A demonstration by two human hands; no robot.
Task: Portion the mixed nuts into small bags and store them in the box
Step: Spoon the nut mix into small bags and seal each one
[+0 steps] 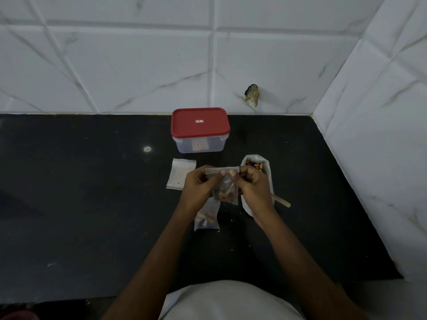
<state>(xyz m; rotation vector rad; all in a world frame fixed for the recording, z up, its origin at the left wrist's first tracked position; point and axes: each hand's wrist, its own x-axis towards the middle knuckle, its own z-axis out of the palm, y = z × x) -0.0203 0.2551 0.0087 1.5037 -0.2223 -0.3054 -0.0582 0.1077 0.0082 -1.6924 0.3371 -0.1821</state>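
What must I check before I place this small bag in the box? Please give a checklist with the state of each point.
1. The small bag contains nuts: ok.
2. Both hands hold it securely: ok. The left hand and the right hand pinch its top strip.
3. The zip is closed along its whole length: cannot tell.
4. The box is open to receive it: not ok. The red lid is on.
5. The second filled bag is ready to be stored too: ok. It lies on the counter near the left wrist.
6. Empty bags remain for more portions: ok.
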